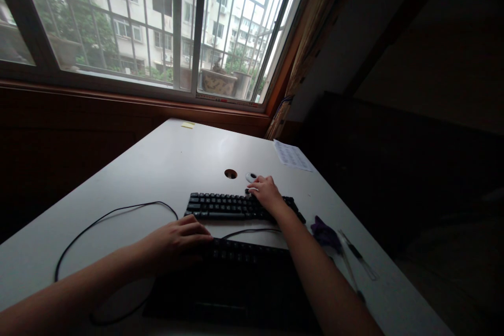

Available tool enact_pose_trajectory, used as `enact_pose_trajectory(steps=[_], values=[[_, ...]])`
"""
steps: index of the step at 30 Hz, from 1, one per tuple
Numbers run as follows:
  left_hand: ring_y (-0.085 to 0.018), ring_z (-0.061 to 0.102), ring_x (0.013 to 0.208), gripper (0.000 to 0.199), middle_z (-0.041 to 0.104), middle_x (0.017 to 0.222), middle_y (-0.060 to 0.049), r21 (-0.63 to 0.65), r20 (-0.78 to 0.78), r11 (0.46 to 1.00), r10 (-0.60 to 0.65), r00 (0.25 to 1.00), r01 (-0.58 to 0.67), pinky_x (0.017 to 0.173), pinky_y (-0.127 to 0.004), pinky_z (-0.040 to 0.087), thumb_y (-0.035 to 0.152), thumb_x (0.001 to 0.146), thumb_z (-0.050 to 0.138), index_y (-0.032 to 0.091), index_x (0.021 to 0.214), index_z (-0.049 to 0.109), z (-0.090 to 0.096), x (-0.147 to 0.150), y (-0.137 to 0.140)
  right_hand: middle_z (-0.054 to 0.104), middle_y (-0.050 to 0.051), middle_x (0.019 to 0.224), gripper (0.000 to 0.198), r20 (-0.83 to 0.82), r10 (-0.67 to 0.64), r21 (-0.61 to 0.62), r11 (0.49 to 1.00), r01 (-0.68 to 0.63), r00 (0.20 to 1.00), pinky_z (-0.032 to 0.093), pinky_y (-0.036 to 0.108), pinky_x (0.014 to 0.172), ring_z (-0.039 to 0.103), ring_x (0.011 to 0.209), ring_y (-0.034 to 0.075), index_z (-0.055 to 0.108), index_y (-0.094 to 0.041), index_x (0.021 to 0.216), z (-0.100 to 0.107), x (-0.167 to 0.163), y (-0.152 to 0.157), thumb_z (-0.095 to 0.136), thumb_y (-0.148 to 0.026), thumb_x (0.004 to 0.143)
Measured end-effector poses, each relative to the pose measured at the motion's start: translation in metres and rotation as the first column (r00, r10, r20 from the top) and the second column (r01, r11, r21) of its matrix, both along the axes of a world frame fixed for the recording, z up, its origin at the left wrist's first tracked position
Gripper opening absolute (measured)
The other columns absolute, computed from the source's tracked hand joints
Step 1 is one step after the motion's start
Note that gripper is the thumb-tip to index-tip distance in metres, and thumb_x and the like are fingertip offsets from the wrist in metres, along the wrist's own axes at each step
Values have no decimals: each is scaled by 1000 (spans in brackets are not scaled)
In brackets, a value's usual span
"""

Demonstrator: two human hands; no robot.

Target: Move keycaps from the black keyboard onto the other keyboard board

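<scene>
My right hand (pixel 266 192) reaches over the far black keyboard (pixel 218 206), with thumb and fingers pinched at its back edge. At the fingertips is a small black keycap (pixel 247 191). Just behind them lies a small round white thing with a dark centre (pixel 251 176). My left hand (pixel 185 236) rests on the back left part of a second, nearer black keyboard (pixel 236 257), fingers stretched forward and close together. Its thumb is hard to see in the dark. Much of this nearer keyboard is in shadow, and my right forearm crosses its right side.
A thin black cable (pixel 98 219) loops across the white desk (pixel 149 173) on the left. Right of my forearm lie a purple cloth-like thing (pixel 325 232) and a thin tool with a wire loop (pixel 356 252). Further back are a round hole (pixel 230 174), a printed sheet (pixel 293 156) and a yellow note (pixel 188 125).
</scene>
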State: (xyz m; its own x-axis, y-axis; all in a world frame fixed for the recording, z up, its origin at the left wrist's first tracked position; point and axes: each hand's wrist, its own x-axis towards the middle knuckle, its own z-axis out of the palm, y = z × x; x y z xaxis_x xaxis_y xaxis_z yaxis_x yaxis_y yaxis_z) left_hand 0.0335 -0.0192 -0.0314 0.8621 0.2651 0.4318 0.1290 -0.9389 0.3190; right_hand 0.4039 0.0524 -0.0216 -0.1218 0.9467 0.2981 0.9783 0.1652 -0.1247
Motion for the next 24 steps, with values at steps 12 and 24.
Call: enact_pose_trajectory(steps=[12, 24], values=[[-26, 64, 109, 43, 70, 124, -12, -4, 6, 1000, 0, 1000, 0, 94, -40, 61, 24, 98, 69, 24, 141, 62, 4, 0, -2, 74, 4, 111, 12, -34, 34, -14, 999, -35, 999, 46, 40, 93, 53, 107, 26, 84, -31, 93, 4, -12, 3, 76, -23, 89], [-27, 62, 112, 45, 68, 127, -13, -11, -16, 1000, 1, 1000, -1, 94, -41, 61, 25, 99, 68, 24, 142, 61, -2, -1, 1, 71, 7, 106, 14, -175, 238, 113, 969, -221, 955, 51, 46, 99, 59, 106, 27, 80, -27, 104, 36, -17, -100, 77, -23, 91]])
